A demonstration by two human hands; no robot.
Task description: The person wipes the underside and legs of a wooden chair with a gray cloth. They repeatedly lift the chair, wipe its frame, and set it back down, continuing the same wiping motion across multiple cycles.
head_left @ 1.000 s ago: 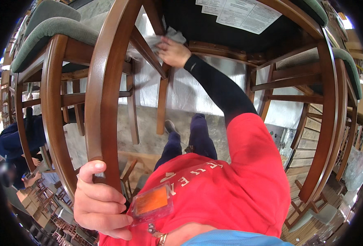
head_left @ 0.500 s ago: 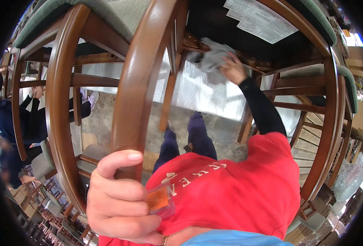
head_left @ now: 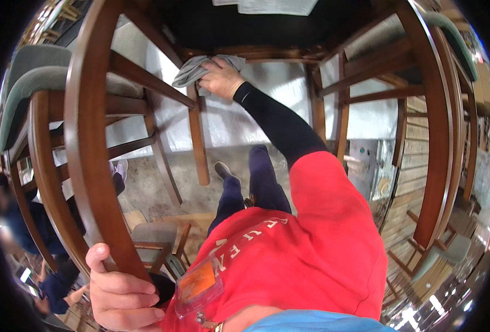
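Observation:
A wooden chair with brown legs and a dark underside is tipped up in front of me. At the lower left, my left hand is closed around the end of one chair leg. My right hand reaches up and holds a grey cloth against the chair's frame. The cloth is bunched where another leg meets the seat rail. White printed sheets lie on the underside, partly cut off by the view.
More chairs with grey-green seats stand on the left and right. A silvery sheeted surface lies behind the legs, above a concrete floor. Other people sit or stand at the far left. A wooden slatted pallet lies at right.
My right hand and the cloth have moved left along the frame to a leg joint. The chair has turned and shifted left, and my left hand, still on its leg, has moved down and left.

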